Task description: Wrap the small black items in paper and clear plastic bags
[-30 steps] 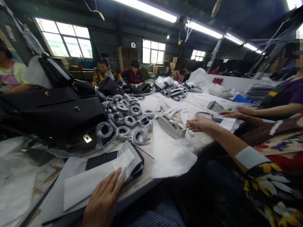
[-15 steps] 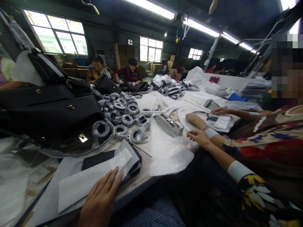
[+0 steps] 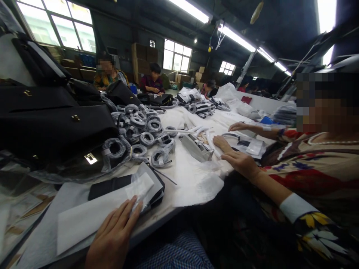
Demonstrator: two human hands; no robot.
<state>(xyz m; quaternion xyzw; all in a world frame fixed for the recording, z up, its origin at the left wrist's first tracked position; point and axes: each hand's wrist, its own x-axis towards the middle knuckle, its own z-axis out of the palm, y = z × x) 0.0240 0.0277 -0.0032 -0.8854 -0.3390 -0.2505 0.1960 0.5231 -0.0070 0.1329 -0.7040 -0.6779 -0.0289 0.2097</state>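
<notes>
While steadying paper at near tabletop edge with left fingers flat, right fingers open by dispenser, likely keep pressing.

By the pale, flat-topped desk, plastic-wrapped black strap coils, gold-clasped black leather-look bags and translucent white plastic sheets are carried; along its near edge, thin light-grey and white sheets are laid.

Dark walls, bright windows, tube lights
</notes>
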